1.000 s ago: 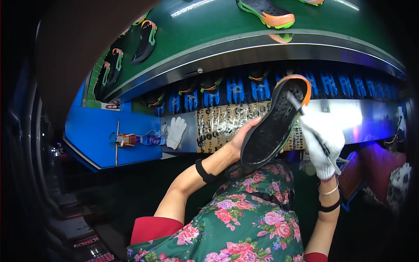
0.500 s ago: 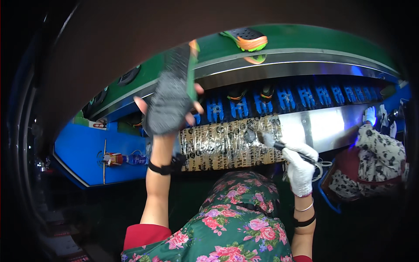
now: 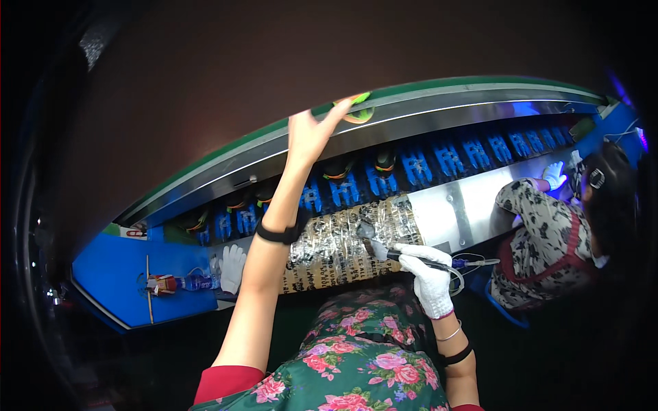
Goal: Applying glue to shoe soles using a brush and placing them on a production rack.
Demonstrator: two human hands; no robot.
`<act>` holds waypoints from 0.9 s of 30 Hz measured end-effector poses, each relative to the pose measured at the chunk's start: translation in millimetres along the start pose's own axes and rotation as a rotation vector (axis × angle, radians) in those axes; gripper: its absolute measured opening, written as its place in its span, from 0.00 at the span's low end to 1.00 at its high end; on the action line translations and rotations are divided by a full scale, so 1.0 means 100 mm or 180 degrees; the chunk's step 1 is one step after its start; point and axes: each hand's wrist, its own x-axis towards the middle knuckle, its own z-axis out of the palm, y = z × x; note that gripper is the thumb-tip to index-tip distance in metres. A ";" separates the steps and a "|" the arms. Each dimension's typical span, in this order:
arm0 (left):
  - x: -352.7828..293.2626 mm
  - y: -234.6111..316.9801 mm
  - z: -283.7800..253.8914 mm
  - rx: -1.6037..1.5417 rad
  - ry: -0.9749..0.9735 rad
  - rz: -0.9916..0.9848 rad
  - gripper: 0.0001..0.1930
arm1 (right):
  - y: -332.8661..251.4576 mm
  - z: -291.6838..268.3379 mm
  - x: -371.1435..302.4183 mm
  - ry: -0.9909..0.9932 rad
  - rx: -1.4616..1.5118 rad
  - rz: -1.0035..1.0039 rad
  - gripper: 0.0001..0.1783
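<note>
My bare left hand reaches to the far raised green belt. Its thumb sticks out beside an orange and bright-green shoe, mostly cut off by the dark upper edge. The other fingers are hidden there, so whether they hold anything does not show. My right hand, in a white knit glove, is closed around the dark handle of a brush. The bristles point left, just over a ledge covered in brown printed tape. Close to the bristles lies a small grey lump.
Below the belt runs a row of blue racks, with several dark shoes among them. A spare white glove and a plastic bottle lie at the left. A co-worker sits at the right by the bare metal ledge.
The black shoe that my left hand held up is out of sight, and that hand has moved farther away, to the belt. My right hand has shifted left and slightly nearer with the brush.
</note>
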 end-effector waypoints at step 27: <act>-2.28 0.23 0.01 -0.4022 -0.0672 -0.3661 0.12 | -0.78 0.52 0.11 -0.0359 -0.0701 -0.1198 0.10</act>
